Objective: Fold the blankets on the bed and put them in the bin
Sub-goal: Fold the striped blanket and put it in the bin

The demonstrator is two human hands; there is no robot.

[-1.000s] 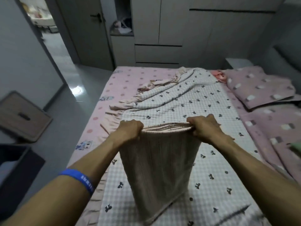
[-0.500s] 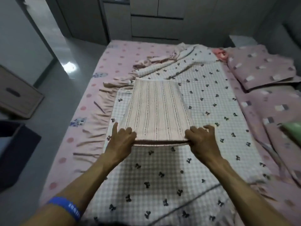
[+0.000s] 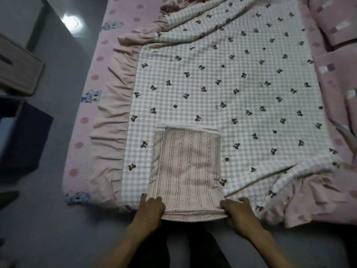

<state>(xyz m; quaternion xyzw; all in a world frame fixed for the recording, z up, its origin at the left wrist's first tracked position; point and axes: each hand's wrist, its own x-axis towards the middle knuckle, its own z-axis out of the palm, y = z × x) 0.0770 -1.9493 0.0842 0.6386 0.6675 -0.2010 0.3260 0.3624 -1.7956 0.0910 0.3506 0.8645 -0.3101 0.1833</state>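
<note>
A single head-worn camera looks steeply down from the foot of the bed (image 3: 85, 120) — close above it, facing 12 o'clock along the mattress. The floor (image 3: 58, 219) fills 7 to 10 o'clock; no second view shares the scene — forearms enter from 6 o'clock.

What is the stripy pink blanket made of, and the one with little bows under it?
Striped pink blanket: soft woven cloth, likely cotton; matte, with raised stitched lines. Checked bow blanket: probably light printed cotton; matte, wrinkles easily, gathered frill along the edge.
</note>
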